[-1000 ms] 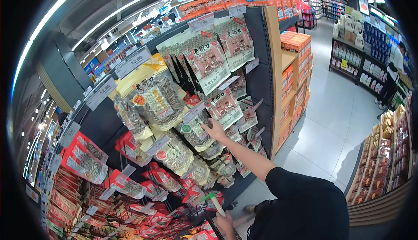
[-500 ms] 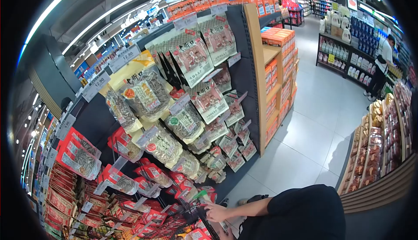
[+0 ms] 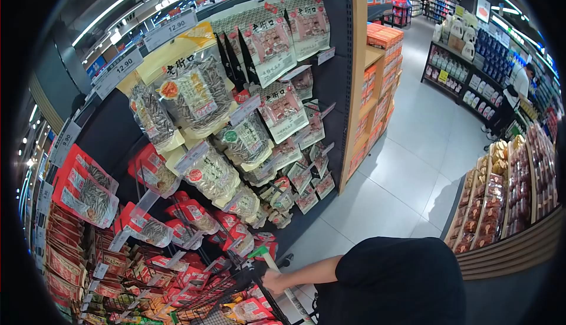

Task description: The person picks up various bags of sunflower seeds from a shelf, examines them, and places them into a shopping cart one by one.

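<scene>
My right hand (image 3: 273,281) is closed around the handle (image 3: 294,302) of a shopping cart, low in the view. The handle has a pale bar and a green end. Beyond it, to the left, lies the black wire basket (image 3: 197,302), with red packets (image 3: 250,309) showing at its near end. My left hand is out of view. Hanging red bags (image 3: 154,230) of dried fish are just above the basket. Higher up hang cream-edged bags (image 3: 197,92) and white-and-pink packets (image 3: 268,48) on shelf hooks.
The dark display rack (image 3: 333,101) ends at a wooden side post (image 3: 354,89). Orange boxes (image 3: 383,36) stand behind it. A grey tiled aisle (image 3: 407,148) runs to the right, beside a slatted bin of packaged food (image 3: 513,201). A person (image 3: 519,83) stands near bottle shelves.
The hanging packets look larger and sit further left. My right hand and the cart handle have shifted left. The other hand, partly visible earlier at the bottom edge, has left the view.
</scene>
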Available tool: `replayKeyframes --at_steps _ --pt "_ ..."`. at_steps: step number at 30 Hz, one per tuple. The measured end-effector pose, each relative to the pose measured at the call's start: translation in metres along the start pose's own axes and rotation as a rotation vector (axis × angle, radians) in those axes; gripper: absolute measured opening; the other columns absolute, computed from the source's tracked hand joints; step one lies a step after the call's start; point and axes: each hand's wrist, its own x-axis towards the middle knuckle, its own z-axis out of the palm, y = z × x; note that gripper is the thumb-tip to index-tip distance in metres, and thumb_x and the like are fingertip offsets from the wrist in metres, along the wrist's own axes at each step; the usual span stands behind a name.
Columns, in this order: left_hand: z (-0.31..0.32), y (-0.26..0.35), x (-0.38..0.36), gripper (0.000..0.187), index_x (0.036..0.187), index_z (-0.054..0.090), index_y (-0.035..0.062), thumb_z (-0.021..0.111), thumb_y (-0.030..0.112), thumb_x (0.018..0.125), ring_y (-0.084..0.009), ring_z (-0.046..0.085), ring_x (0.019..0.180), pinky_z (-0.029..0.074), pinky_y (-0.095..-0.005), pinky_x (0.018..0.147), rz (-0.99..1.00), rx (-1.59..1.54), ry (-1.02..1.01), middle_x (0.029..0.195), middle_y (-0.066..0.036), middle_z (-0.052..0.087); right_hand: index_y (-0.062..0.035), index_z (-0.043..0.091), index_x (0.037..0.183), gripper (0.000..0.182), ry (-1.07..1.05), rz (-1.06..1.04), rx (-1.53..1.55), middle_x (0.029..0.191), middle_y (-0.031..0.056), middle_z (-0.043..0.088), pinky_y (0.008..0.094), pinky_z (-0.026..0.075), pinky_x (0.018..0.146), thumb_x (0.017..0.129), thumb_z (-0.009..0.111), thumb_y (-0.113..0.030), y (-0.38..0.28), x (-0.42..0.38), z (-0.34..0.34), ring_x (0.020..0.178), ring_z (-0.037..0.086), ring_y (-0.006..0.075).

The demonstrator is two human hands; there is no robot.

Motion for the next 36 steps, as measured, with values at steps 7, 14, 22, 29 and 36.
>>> replayKeyframes --at_steps 7,14,22,29,36 --pt "0.043 0.025 0.065 0.041 0.108 0.061 0.0007 0.059 0.033 0.084 -0.0396 0.059 0.095 0.047 -0.0450 0.082 0.074 0.062 -0.190 0.104 -0.025 0.061 -0.0010 0.067 0.087 0.046 0.081 0.030 0.189 0.123 0.0237 0.049 0.0389 0.052 0.064 0.067 0.074 -0.041 0.003 0.022 -0.003 0.080 0.064 0.0295" --pt "0.056 0.035 0.102 0.040 0.108 0.061 0.0008 0.057 0.034 0.085 -0.0396 0.059 0.093 0.047 -0.0452 0.081 0.088 0.084 -0.271 0.101 -0.024 0.061 0.0034 0.047 0.114 0.065 0.198 0.051 0.247 0.131 0.0279 0.040 0.0397 0.052 0.065 0.065 0.073 -0.031 0.008 0.051 0.001 0.079 0.063 0.0318" --pt "0.057 0.033 0.123 0.040 0.106 0.061 0.0009 0.055 0.035 0.086 -0.0396 0.060 0.091 0.047 -0.0454 0.080 0.072 0.105 -0.333 0.099 -0.024 0.061 -0.0090 0.024 0.142 0.085 0.222 -0.036 0.248 0.147 0.0275 0.014 0.0379 0.050 0.059 0.071 0.068 -0.022 0.002 0.056 -0.024 0.077 0.062 0.0306" --pt "0.060 0.029 0.138 0.040 0.106 0.062 0.0010 0.053 0.035 0.086 -0.0396 0.060 0.090 0.047 -0.0456 0.079 0.087 0.113 -0.347 0.096 -0.023 0.062 -0.0129 0.038 0.130 0.070 0.176 -0.067 0.283 0.145 0.0238 0.026 0.0400 0.049 0.060 0.068 0.070 -0.024 -0.011 0.071 -0.017 0.077 0.060 0.0308" --pt "0.062 0.021 0.141 0.040 0.105 0.062 0.0011 0.052 0.036 0.087 -0.0396 0.060 0.088 0.047 -0.0459 0.078 0.085 0.106 -0.350 0.094 -0.023 0.062 -0.0166 0.038 0.130 0.069 0.129 -0.050 0.270 0.142 0.0202 0.031 0.0399 0.049 0.067 0.071 0.070 -0.026 -0.024 0.081 -0.021 0.086 0.059 0.0310"
